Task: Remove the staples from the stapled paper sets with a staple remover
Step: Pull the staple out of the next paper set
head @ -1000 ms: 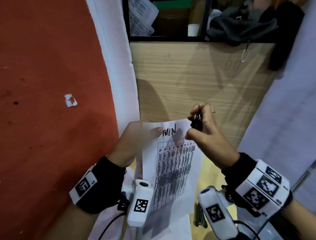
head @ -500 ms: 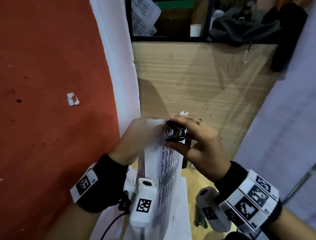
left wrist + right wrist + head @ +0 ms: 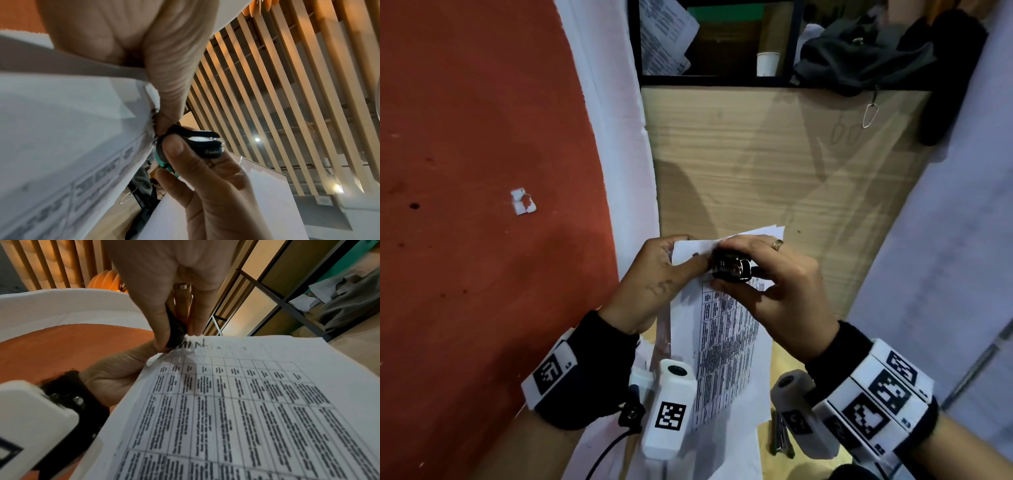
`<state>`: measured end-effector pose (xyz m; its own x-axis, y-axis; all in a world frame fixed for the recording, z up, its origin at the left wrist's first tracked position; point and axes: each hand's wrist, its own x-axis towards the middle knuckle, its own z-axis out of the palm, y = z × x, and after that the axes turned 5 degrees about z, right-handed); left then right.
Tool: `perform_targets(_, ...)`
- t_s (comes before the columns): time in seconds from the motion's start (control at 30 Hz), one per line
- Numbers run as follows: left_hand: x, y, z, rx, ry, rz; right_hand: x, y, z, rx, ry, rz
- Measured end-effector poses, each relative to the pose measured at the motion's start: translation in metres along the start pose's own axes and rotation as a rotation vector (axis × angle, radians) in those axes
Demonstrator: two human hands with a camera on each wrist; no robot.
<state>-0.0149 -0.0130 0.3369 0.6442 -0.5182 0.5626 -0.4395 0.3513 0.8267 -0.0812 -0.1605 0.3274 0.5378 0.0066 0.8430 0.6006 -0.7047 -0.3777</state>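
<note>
A stapled paper set (image 3: 726,329) printed with a table is held up above the wooden desk (image 3: 774,171). My left hand (image 3: 654,274) pinches its top left corner, thumb on the front of the sheet (image 3: 246,402). My right hand (image 3: 767,274) grips a black staple remover (image 3: 731,268) between thumb and fingers. The remover's tip sits on that same corner, right beside my left thumb (image 3: 168,97). In the left wrist view the black staple remover (image 3: 197,144) shows a teal part below. The staple itself is hidden.
More white sheets (image 3: 722,452) lie on the desk under the held set, and a dark metal tool (image 3: 780,435) lies at the lower right. A red wall (image 3: 482,171) stands to the left. A shelf with papers, a paper cup (image 3: 767,63) and dark cloth (image 3: 859,58) is behind the desk.
My right hand came down and left from above the sheet, bringing the staple remover onto the top left corner. The paper has turned slightly while my left hand kept its pinch.
</note>
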Motion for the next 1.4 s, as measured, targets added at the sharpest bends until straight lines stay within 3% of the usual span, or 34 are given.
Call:
perform_targets(0.63,-0.0010,-0.0001,0.0013,0.023,0.035,-0.045,0.0009,0.0024,-0.0018,0.033,-0.024,0.036)
perform_targets(1.17,-0.0029,0.0004,-0.0040,-0.096,0.009,-0.113,0.0041,0.0023,-0.0025,0.015,-0.031,-0.023)
perform_targets(1.4,-0.0022,-0.0006,-0.0048,-0.192,0.030,-0.190,0.0075,-0.0002,-0.0066,0.082,-0.043,0.033)
